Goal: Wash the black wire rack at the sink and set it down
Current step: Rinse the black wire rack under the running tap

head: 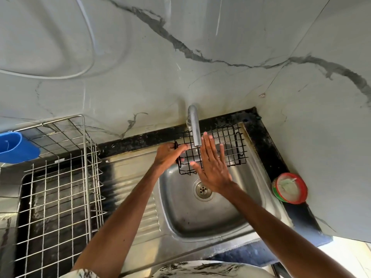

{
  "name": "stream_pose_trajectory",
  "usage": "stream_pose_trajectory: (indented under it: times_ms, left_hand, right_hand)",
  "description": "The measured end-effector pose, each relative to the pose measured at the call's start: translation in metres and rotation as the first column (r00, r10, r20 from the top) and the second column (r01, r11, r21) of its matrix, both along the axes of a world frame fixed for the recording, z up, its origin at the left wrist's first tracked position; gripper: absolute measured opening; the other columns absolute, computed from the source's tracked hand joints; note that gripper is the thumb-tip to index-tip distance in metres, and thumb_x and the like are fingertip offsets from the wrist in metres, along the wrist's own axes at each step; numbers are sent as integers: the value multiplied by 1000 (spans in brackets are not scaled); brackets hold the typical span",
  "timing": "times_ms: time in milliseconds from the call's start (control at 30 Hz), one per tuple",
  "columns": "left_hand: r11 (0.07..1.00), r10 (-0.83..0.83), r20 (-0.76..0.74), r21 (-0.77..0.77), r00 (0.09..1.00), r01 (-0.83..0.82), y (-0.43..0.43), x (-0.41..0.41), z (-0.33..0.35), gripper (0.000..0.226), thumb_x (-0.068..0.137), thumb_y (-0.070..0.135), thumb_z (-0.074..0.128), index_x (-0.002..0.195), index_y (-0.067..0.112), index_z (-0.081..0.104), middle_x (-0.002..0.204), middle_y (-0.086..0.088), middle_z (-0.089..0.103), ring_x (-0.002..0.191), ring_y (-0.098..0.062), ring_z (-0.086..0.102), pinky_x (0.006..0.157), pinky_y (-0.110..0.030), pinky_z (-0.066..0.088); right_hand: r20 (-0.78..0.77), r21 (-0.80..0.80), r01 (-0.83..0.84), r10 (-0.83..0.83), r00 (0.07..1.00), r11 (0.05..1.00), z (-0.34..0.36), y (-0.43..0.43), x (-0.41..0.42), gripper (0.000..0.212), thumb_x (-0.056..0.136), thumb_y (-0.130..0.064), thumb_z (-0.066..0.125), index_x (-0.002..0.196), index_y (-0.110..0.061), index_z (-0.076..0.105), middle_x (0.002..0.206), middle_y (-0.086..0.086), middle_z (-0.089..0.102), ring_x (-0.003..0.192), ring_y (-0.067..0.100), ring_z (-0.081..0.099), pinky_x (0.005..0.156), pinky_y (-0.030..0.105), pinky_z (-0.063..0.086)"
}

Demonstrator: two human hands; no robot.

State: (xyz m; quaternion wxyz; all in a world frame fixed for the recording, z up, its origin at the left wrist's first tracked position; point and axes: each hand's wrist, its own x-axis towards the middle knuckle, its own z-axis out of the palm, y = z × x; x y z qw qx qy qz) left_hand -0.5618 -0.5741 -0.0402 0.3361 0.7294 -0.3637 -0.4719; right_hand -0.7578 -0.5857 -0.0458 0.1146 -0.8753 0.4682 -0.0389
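Rack: the black wire rack (226, 145) with a grid mesh is held over the far end of the stainless steel sink (200, 221), tilted up on its long edge, directly under the spout of the curved chrome tap (194, 127).
Left hand: the left hand (168, 155) grips the rack's left end, fingers curled round the wires.
Right hand: the right hand (213, 169) lies flat against the near face of the mesh, fingers straight and slightly spread, holding nothing.
Water: whether any runs from the spout cannot be told.
Drain: the round metal drain (202, 190) shows just below the right wrist.
Bench: the black stone bench (140, 140) borders the sink.
Left of sink: a silver wire dish basket (60, 177) stands there, with a blue plastic cup (16, 147) on its far left corner.
Right of sink: a round red-rimmed tub (290, 188) of pale paste sits against the wall.
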Motion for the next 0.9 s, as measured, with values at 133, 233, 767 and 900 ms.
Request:
stream_pose_trajectory:
  times_ms: [133, 233, 767, 900]
  left_hand:
    - [999, -1, -63, -45, 998, -2, -10, 0, 8, 16, 88, 33, 82, 92, 17, 80, 77, 4, 78, 79, -22, 79, 75, -36, 66]
    - [998, -18, -37, -61, 999, 15, -16, 5, 7, 14, 87, 30, 83, 93, 18, 80, 83, 2, 81, 79, -20, 79, 83, -42, 65]
    - [992, -3, 23, -122, 1000, 5, -38, -1, 9, 10, 88, 30, 82, 86, 24, 74, 85, -4, 80, 76, -22, 79, 87, -50, 63]
    - [996, 7, 14, -88, 1000, -6, -37, -5, 1, 17, 88, 32, 82, 90, 16, 75, 83, -6, 78, 78, -24, 77, 87, -53, 63]
  right_hand:
    - [19, -27, -165, 165, 986, 986, -4, 28, 10, 86, 102, -61, 33, 160, -6, 1, 168, 14, -10, 156, 27, -8, 122, 61, 6]
    - [47, -20, -184, 185, 982, 983, -12, 50, 3, 87, 102, -58, 39, 160, -5, 2, 168, 13, -10, 156, 25, -7, 123, 59, 8]
    - [-6, -49, -51, 51, 999, 997, -13, 14, 9, 87, 101, -64, 30, 157, -4, 3, 166, 21, -6, 155, 32, -7, 122, 63, 2]
    - [-17, -18, -94, 94, 995, 995, -12, 27, 24, 90, 100, -68, 22, 159, -4, -3, 166, 21, -4, 154, 35, -8, 121, 64, 3]
